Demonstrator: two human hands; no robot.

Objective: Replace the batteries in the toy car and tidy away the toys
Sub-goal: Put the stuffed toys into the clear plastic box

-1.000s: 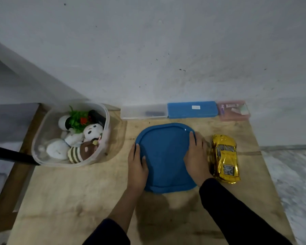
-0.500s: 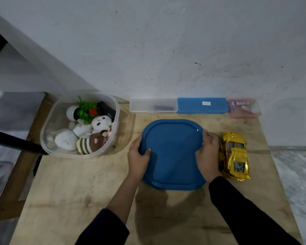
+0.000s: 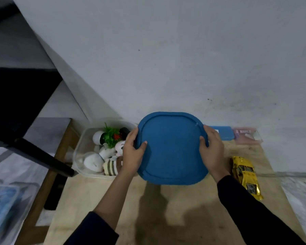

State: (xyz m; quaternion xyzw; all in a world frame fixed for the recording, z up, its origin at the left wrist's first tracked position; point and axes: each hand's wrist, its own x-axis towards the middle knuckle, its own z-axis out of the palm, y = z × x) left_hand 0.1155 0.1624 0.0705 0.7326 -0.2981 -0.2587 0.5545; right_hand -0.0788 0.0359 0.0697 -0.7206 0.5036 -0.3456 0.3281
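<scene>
**Blue lid held in both hands, toy tub just to the left**

Nearest to the camera, two dark sleeves are seen above the wooden worktop [image 3: 193, 218]. A shadow is cast on the wood under the load, so the load is judged to be lifted clear of the surface.

The blue lid [image 3: 171, 149] is gripped at its two sides. The left hand [image 3: 132, 152] is curled round the left edge with the thumb on top, and the right hand [image 3: 212, 152] is curled round the right edge in the same way. Nothing else is held. The lid is nearly square with rounded corners, so no long axis needs to be matched.

The yellow toy car [image 3: 246, 175] is lying on the worktop to the right of the right forearm, apart from it. Its long axis runs from near to far. It is outside the tub, and whether its batteries were changed cannot be told.

The clear tub [image 3: 78, 156] is found to the left of the lid, just beside the left hand, which is the nearer one. It is open and filled with soft toys [image 3: 94, 162]. In this view the lid's left edge overlaps the tub's right rim. A short shift to the left is therefore judged to be needed before the lid can be lowered onto the rim.

Farthest away, against the wall, a blue case [image 3: 223, 132] and a pink case [image 3: 245, 137] are placed side by side.
</scene>
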